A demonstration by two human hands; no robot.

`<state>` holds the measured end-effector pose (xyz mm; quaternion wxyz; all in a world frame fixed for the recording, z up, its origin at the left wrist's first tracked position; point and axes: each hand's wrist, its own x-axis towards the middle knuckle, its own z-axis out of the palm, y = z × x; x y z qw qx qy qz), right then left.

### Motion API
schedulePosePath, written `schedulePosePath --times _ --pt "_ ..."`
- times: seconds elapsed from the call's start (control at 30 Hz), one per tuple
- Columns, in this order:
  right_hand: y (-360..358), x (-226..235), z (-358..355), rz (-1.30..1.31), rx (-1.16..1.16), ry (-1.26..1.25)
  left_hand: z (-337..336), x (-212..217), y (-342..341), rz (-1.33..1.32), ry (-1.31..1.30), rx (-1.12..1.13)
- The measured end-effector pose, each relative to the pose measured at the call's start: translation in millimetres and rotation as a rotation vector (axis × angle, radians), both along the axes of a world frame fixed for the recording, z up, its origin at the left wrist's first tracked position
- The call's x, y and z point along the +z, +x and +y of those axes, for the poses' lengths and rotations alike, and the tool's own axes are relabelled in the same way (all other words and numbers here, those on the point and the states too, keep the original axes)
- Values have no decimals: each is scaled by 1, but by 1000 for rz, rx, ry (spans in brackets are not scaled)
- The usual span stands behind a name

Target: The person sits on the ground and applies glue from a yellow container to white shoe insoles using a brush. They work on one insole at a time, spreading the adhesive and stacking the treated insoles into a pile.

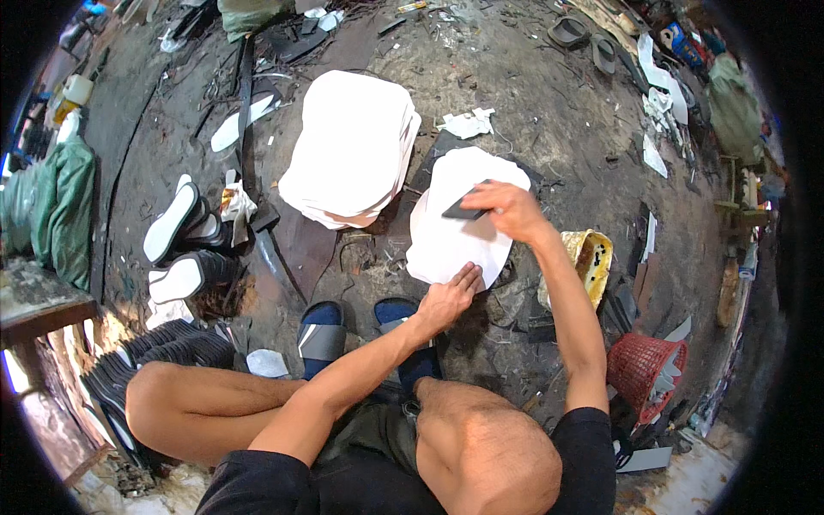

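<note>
A rounded white sheet (pixel 446 245) lies on the floor in front of me, seemingly over another white piece, with some dark material under its edge. My left hand (pixel 452 298) rests on the near edge of the sheet, its fingers stretched out flat. Over the sheet's upper part, my right hand (pixel 512 210) grips a flat dark rectangular block (pixel 464 204). The block's underside is hidden, so I cannot tell whether it touches the sheet. Left of this stands a thick stack of white sheets (pixel 350 142) with rounded corners.
A yellow-rimmed tub (pixel 598 266) stands by my right forearm, with a red basket (pixel 644 373) of scraps nearer me. White-topped soles (pixel 173 225) and a row of dark soles (pixel 163 356) lie left. Scraps, empty sandals (pixel 568 33) and a green sack (pixel 64 206) lie around.
</note>
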<state>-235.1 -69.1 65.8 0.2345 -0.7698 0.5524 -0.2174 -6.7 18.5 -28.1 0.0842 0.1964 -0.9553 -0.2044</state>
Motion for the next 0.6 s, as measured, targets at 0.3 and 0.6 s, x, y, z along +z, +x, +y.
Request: schedulePosePath --times 0.3,0.6 --pt "-28 -13 -99 322 -211 378 -15 14 5 5 153 21" --pt "-60 -15 -15 307 -210 196 -6 3 1 -47 117 48"
